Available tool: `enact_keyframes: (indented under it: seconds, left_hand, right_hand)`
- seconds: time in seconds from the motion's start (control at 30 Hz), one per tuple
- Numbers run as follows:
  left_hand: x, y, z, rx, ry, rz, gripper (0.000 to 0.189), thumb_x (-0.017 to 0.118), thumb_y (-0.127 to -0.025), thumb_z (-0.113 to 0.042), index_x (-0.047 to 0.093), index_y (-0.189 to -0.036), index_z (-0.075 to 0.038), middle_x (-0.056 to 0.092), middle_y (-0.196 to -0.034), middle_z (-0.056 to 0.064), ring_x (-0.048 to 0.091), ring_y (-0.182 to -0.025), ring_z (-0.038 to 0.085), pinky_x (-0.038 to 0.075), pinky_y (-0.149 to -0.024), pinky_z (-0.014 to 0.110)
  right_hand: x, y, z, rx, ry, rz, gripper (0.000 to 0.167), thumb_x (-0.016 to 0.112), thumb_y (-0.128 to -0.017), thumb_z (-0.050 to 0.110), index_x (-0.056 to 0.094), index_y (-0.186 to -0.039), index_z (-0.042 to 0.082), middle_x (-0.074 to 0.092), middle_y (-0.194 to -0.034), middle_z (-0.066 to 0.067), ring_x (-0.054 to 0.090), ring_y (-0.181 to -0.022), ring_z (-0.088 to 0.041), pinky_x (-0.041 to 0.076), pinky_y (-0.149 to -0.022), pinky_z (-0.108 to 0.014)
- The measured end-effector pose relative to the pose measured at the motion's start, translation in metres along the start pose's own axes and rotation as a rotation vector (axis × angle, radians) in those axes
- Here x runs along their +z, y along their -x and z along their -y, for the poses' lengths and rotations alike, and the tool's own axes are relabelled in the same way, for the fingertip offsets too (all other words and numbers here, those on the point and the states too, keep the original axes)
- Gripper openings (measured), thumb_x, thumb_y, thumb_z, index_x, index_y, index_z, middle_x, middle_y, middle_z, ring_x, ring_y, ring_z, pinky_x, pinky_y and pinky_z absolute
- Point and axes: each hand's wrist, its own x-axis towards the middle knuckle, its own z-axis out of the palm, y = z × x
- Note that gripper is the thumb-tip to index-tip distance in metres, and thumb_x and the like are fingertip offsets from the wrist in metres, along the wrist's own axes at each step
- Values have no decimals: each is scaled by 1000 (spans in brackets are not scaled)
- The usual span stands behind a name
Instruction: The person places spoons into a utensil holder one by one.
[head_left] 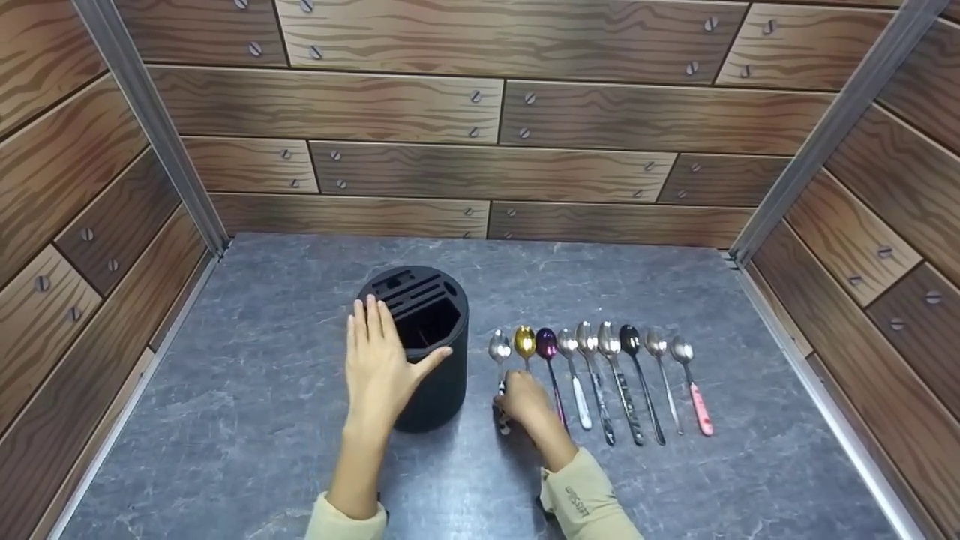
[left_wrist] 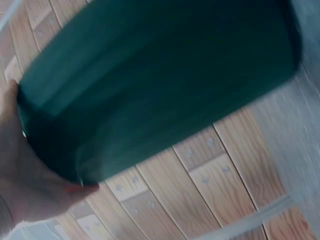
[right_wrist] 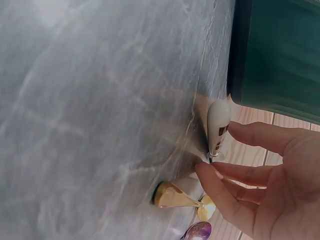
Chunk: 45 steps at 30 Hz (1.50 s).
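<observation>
A black cylindrical utensil holder point(head_left: 442, 390) with a slotted top stands upright on the table. My left hand point(head_left: 375, 367) rests on its near-left rim, fingers straight and thumb spread along the front; the left wrist view has this hand point(left_wrist: 30, 175) at the holder's top end. To the right, my right hand point(head_left: 529, 401) pinches the patterned handle of the leftmost silver spoon point(head_left: 499, 346). Seen from the right wrist, thumb and fingers are on either side of that white-and-black handle point(right_wrist: 218, 117). A gold spoon point(head_left: 525, 341) lies just beside it, partly hidden by the hand.
Right of the gold spoon, a purple spoon point(head_left: 547, 343), a black spoon point(head_left: 630, 340), a pink-handled spoon point(head_left: 700, 411) and several silver ones lie in a row. Wood-patterned panels point(head_left: 420, 165) enclose the grey marbled table point(head_left: 225, 420) at back and sides.
</observation>
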Motion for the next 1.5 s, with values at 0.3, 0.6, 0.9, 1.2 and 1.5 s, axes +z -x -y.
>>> enact_keyframes:
  seconds: [0.3,0.6,0.9,1.2,1.5]
  left_hand:
    - [-7,2,-13,-35,-80,60,105,54,-72,-71,41,-128,16,37,-133,33,30,-125,45,21,-105,48]
    - [-13,-6,31,157,143,162,106,69,-63,-64,40,-133,10,33,-139,26,24,-130,39,13,-108,45]
    - [-8,-3,18,84,114,141,110,67,-63,-67,35,-135,11,30,-141,27,20,-132,39,12,-108,44]
    - [-14,5,-10,-49,-8,151,101,56,-74,-67,36,-133,13,29,-139,31,21,-130,44,15,-105,52]
    - [-15,-9,31,204,192,163,101,70,-66,-61,39,-135,6,31,-142,21,20,-133,34,7,-109,43]
  right_hand:
    - [-1,0,-1,-3,-7,-4,19,72,-70,13,57,-72,2,59,-76,-16,60,-73,-36,49,-66,-45]
    - [1,1,-1,-27,0,-9,18,70,-68,11,55,-70,2,60,-74,-16,60,-74,-36,48,-65,-46]
    - [3,-1,-1,-44,4,-30,17,70,-66,7,54,-70,2,60,-74,-19,60,-73,-38,48,-64,-46]
    - [4,-1,-2,-44,-33,-27,18,70,-65,5,53,-70,3,60,-72,-17,60,-70,-37,48,-62,-46]
    - [4,-2,-3,-13,-49,0,16,67,-65,2,54,-75,1,61,-77,-20,61,-74,-37,49,-64,-45]
